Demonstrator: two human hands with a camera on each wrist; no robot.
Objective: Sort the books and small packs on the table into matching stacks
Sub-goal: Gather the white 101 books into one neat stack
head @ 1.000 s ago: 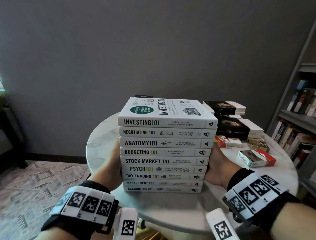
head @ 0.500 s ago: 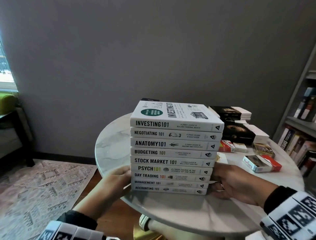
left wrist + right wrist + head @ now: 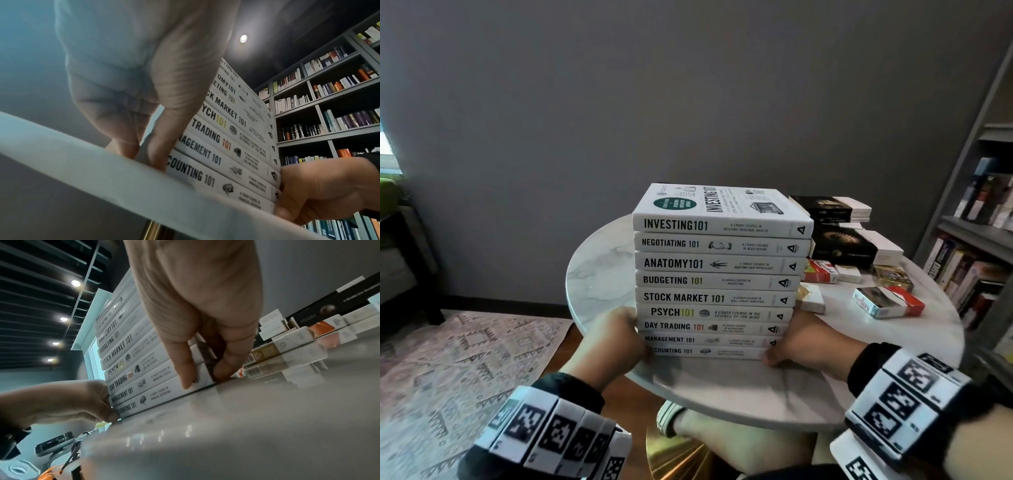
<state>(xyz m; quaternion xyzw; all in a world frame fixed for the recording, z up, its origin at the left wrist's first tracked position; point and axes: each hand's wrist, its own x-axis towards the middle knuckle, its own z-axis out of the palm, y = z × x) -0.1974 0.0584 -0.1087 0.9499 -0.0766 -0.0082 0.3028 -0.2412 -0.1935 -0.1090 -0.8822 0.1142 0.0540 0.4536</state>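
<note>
A tall stack of white "101" books (image 3: pixel 715 274) stands near the front of the round marble table (image 3: pixel 599 267), spines toward me, with "Investing 101" on top. My left hand (image 3: pixel 635 337) grips the stack's lower left corner, thumb on the front of the bottom spines (image 3: pixel 158 159) and fingers round the end. My right hand (image 3: pixel 780 346) grips the lower right corner the same way, its thumb (image 3: pixel 185 379) over the bottom book's spine (image 3: pixel 156 391). The bottom book lies on the tabletop.
Behind the stack on the right lie black books with white page edges (image 3: pixel 852 246). Several small packs sit right of the stack: a red-white one (image 3: pixel 820 270), a white one (image 3: pixel 810 298), a gold one (image 3: pixel 892 275), a red-topped one (image 3: pixel 887 301). A full bookshelf (image 3: pixel 976 246) stands at the right.
Both hands have slid down the stack's sides from its middle books to the lowest ones, and the thumbs now sit on the front corners. The stack looks unmoved on the table.
</note>
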